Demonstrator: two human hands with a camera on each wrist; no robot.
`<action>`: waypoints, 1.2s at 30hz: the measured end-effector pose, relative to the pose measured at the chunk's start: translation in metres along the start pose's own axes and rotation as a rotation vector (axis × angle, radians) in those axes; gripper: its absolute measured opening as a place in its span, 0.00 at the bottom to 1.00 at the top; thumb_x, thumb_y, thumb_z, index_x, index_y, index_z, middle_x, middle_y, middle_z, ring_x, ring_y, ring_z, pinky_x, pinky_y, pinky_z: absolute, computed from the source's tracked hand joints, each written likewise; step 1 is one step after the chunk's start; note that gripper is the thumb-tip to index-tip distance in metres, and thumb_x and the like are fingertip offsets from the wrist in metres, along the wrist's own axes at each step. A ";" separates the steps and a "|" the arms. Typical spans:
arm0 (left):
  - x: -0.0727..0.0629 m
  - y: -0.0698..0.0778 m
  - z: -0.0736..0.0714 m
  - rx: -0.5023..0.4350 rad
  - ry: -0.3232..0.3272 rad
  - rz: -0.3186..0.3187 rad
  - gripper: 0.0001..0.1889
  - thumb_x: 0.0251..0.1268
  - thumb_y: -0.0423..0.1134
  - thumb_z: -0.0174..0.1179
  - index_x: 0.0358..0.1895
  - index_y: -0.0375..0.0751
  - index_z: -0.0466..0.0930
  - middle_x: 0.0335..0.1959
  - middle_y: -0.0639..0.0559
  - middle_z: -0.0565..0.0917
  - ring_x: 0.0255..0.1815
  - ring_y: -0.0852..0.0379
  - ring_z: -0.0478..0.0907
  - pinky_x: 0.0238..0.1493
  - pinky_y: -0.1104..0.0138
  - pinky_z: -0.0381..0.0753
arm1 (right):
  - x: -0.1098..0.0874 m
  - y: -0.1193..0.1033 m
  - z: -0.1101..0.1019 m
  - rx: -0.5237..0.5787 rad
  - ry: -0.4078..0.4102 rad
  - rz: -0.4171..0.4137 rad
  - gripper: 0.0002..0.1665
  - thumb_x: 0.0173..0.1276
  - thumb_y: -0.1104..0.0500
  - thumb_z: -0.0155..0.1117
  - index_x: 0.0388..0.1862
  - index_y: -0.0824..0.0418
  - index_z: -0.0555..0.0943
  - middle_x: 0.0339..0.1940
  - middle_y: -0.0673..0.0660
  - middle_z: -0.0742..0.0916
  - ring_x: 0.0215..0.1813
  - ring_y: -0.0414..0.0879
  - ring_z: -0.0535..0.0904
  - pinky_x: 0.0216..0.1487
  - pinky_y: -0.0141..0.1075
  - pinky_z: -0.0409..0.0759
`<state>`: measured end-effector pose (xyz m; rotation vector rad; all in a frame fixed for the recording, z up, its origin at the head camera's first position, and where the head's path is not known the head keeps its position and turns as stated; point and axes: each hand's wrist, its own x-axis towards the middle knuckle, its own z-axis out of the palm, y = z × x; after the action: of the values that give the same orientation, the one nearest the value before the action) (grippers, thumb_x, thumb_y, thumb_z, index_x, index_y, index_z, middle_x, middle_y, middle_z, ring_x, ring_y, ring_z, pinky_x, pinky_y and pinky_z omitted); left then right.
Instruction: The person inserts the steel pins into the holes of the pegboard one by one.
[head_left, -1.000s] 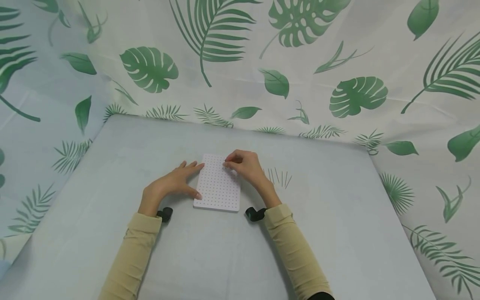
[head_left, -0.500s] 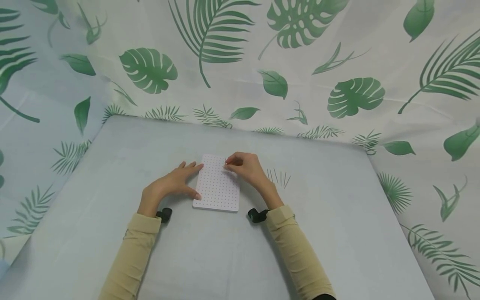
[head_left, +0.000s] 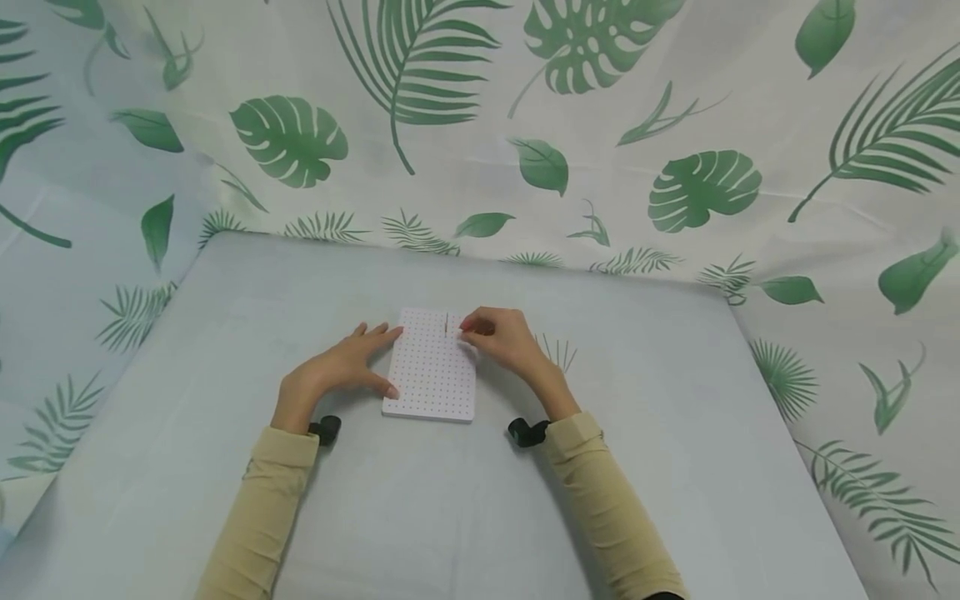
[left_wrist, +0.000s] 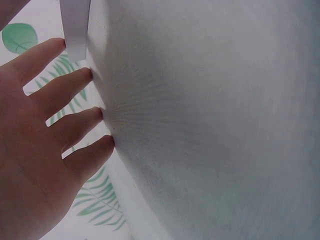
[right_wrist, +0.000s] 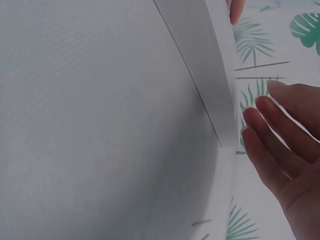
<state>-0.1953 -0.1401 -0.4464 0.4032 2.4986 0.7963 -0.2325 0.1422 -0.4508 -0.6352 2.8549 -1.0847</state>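
Pale-covered counter (head_left: pixel 405 517), white perforated board (head_left: pixel 431 375) lying between the hands; left hand (head_left: pixel 341 362) spreading, steadying its edge; right hand (head_left: pixel 506 337) hovering, holding nothing; two pins (right_wrist: pixel 257 78) standing inserted; loose pins (right_wrist: pixel 201 223) lying rightward, remaining.

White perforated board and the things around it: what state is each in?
White rectangular perforated board: flat on pale tabletop.
Thin dark pins in board: upright.
Thin dark loose pins: lying right of board.
Left hand: spread, touching board's left edge.
Right hand: bent, beside upright pins.
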 end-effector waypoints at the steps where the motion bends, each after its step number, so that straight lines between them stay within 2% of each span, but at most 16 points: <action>1: 0.000 0.000 0.000 -0.001 0.000 -0.002 0.56 0.55 0.48 0.77 0.84 0.45 0.51 0.85 0.37 0.47 0.85 0.30 0.33 0.79 0.32 0.41 | -0.001 0.001 -0.001 -0.005 -0.003 0.002 0.08 0.68 0.60 0.73 0.44 0.60 0.88 0.41 0.55 0.92 0.44 0.48 0.89 0.51 0.41 0.87; 13: 0.000 -0.002 0.000 -0.007 0.003 0.001 0.55 0.56 0.47 0.77 0.84 0.45 0.52 0.85 0.37 0.47 0.85 0.30 0.33 0.79 0.32 0.41 | -0.010 0.012 -0.016 -0.033 -0.044 0.050 0.10 0.69 0.61 0.71 0.47 0.62 0.89 0.44 0.58 0.92 0.48 0.51 0.90 0.52 0.43 0.87; 23: 0.002 -0.003 0.002 -0.001 0.007 -0.003 0.56 0.55 0.48 0.77 0.84 0.46 0.52 0.85 0.37 0.47 0.85 0.31 0.33 0.79 0.32 0.41 | -0.019 0.023 -0.026 -0.056 -0.070 0.042 0.13 0.68 0.60 0.72 0.49 0.65 0.88 0.43 0.58 0.91 0.45 0.50 0.87 0.50 0.42 0.87; 36: 0.001 -0.003 0.001 -0.005 0.002 -0.002 0.56 0.56 0.48 0.77 0.84 0.46 0.51 0.85 0.38 0.46 0.85 0.31 0.33 0.79 0.32 0.41 | -0.028 0.039 -0.038 -0.061 -0.095 0.105 0.16 0.68 0.62 0.72 0.52 0.66 0.86 0.44 0.59 0.90 0.46 0.51 0.86 0.50 0.45 0.86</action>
<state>-0.1961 -0.1413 -0.4490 0.3985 2.4980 0.8031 -0.2274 0.2031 -0.4500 -0.5187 2.8139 -0.9304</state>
